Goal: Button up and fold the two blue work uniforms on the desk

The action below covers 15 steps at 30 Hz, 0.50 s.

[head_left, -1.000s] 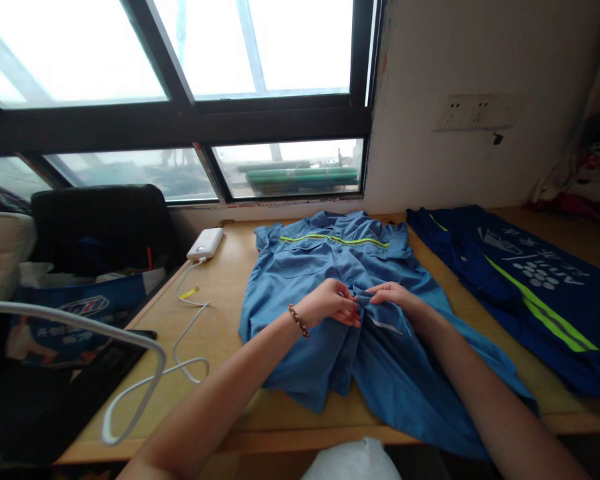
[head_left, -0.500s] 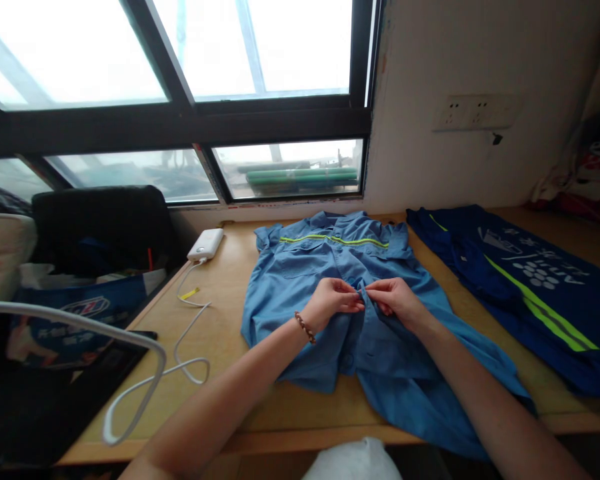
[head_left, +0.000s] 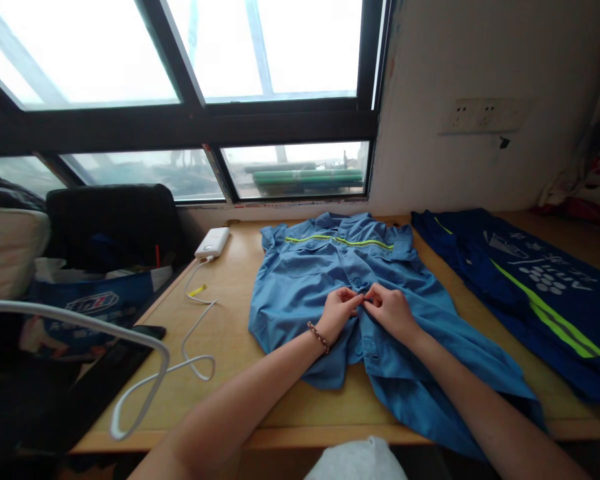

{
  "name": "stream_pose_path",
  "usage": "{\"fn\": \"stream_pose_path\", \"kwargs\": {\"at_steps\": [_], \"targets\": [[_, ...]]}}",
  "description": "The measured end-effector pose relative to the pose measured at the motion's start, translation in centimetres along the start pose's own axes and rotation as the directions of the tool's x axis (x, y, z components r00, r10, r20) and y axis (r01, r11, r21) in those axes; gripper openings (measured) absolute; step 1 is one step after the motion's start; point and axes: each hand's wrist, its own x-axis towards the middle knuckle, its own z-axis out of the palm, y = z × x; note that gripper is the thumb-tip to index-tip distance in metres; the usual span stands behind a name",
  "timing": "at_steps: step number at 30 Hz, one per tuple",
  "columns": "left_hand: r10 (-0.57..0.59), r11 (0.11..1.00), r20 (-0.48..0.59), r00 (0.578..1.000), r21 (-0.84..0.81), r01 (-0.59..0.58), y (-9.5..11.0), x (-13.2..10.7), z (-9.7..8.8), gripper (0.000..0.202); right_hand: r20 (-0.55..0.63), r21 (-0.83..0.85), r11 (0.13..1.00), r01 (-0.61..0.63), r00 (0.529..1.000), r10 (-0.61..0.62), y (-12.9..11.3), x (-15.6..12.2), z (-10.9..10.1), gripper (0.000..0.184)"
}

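A light blue work shirt point(head_left: 300, 293) with a yellow-green stripe across its chest lies front up on the wooden table point(head_left: 280, 413), collar toward the window. My left hand point(head_left: 341, 308), a beaded bracelet at its wrist, pinches the shirt's front edge along the button line. My right hand point(head_left: 387, 308) is also closed on that edge, its fingertips meeting those of the left. The fingers cover the button or buttonhole between them. Below the hands, the two front edges hang apart.
A dark blue garment point(head_left: 520, 280) with a reflective stripe lies to the right. At the left, a white power bank point(head_left: 213, 243) trails a white cable point(head_left: 185, 333). A black chair point(head_left: 115, 220) and a blue bag point(head_left: 95, 300) stand beyond the table's left edge.
Both hands stay at the shirt's front and their fingertips have come closer together. The raised strip of the front edge now lies lower. The view has shifted slightly.
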Motion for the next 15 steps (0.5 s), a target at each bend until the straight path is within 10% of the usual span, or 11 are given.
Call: {"fn": "stream_pose_path", "kwargs": {"at_steps": [15], "targets": [[-0.005, 0.979, -0.080, 0.997, -0.204, -0.011, -0.49, -0.33, 0.11, 0.026, 0.059, 0.257, 0.966, 0.011, 0.998, -0.027, -0.38, -0.08, 0.47, 0.015]]}}
